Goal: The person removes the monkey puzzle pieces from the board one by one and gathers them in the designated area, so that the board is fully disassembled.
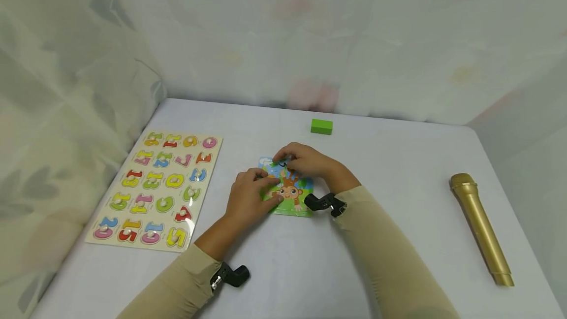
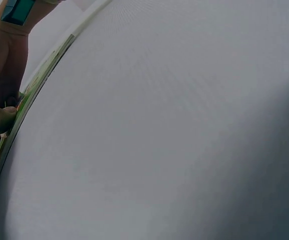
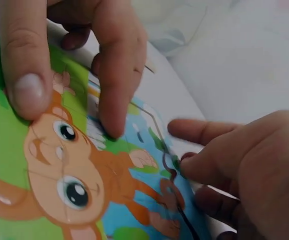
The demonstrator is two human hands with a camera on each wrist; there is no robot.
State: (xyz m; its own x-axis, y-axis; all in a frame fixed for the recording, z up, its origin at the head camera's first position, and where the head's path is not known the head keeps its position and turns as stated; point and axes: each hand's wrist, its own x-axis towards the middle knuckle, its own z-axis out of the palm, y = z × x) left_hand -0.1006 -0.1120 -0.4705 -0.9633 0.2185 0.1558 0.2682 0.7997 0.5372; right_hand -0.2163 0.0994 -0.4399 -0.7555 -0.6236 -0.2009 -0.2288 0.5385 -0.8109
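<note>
A small jigsaw puzzle (image 1: 290,206) with a cartoon monkey lies on the white table, its pieces mostly joined. Dark gaps show around a piece near its far edge in the right wrist view. My left hand (image 1: 252,196) rests at the puzzle's left side, thumb and fingers reaching onto the picture. Its thumb (image 3: 29,92) and a finger (image 3: 113,100) touch the surface near the monkey's face. From the right, my right hand (image 1: 310,161) reaches over to the far edge, its spread fingertips touching there beside the gaps. In the left wrist view the puzzle (image 2: 32,92) appears only edge-on.
A wooden board with knobbed number pieces (image 1: 152,191) lies to the left. The green block (image 1: 321,127) is beyond the puzzle, towards the table's back edge. At the right lies a gold microphone (image 1: 480,225). Patterned cloth (image 1: 310,38) hangs behind the table.
</note>
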